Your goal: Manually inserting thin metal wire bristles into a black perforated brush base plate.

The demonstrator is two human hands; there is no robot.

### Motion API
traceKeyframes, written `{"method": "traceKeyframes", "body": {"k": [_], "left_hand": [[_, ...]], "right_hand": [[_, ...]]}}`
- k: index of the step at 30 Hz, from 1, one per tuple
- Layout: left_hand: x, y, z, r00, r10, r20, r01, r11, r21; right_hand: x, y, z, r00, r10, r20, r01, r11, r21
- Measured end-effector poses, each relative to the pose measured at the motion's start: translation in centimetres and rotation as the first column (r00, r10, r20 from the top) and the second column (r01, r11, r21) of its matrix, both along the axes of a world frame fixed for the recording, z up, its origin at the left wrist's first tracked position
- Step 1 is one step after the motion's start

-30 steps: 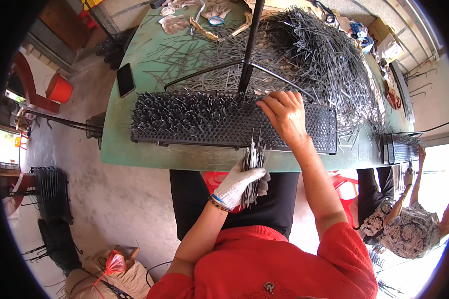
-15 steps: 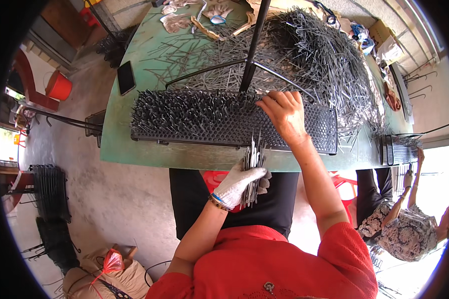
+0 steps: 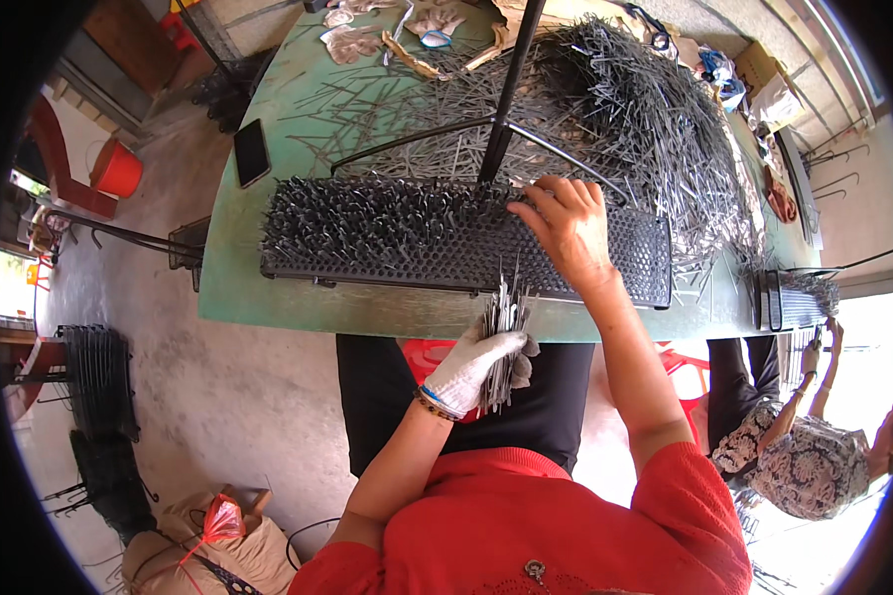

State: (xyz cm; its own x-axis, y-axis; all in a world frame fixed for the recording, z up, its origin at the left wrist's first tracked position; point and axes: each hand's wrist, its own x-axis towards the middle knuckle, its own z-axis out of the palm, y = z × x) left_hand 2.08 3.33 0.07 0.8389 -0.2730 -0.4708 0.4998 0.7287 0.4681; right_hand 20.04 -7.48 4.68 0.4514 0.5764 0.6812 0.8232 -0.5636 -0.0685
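Fingers of the left hand [image 3: 471, 367]: gloved in white, clamped around a roughly upright bundle of thin grey strips [image 3: 506, 322], just in front of the perforated tray [image 3: 625, 253]
Fingers of the right hand [image 3: 571, 228]: bare, bent and close together above the tray, right of its middle; cannot tell whether a strip is pinched at the tips
Tray: black and long, lying along the near side of the green table [image 3: 268, 309]; short dark strips [image 3: 357, 223] stand crowded in its left part, while open holes show toward its right end
Phone [image 3: 252, 154]: dark screen, near the tray's left end
Black post [image 3: 506, 94]: rising just beyond the tray's middle, slanting rods [image 3: 407, 146] to either side
Heap of strips [image 3: 625, 109]: beyond the tray, highest behind its right part, thinning to scattered pieces leftward
Work gloves [image 3: 352, 45]: well beyond the tray's left part
Co-worker [image 3: 809, 466]: patterned top, well right of the tray, arms raised toward a second tray [image 3: 802, 297]
Red bucket [image 3: 117, 167]: well left of the tray, off the table
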Motion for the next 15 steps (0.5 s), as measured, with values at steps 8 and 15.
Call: {"method": "traceKeyframes", "body": {"k": [8,15], "left_hand": [[0.0,0.6,0.5,0.999,-0.002,0.044,0.000,0.999,0.043],[-0.1,0.7,0.4,0.994,-0.066,0.082,0.052,0.984,0.168]], "right_hand": [[-3.6,-0.6,2.2,0.698,0.217,-0.682,-0.041,0.964,0.264],[-3.8,-0.6,1.0,0.353,0.303,-0.885,-0.051,0.951,0.305]]}}
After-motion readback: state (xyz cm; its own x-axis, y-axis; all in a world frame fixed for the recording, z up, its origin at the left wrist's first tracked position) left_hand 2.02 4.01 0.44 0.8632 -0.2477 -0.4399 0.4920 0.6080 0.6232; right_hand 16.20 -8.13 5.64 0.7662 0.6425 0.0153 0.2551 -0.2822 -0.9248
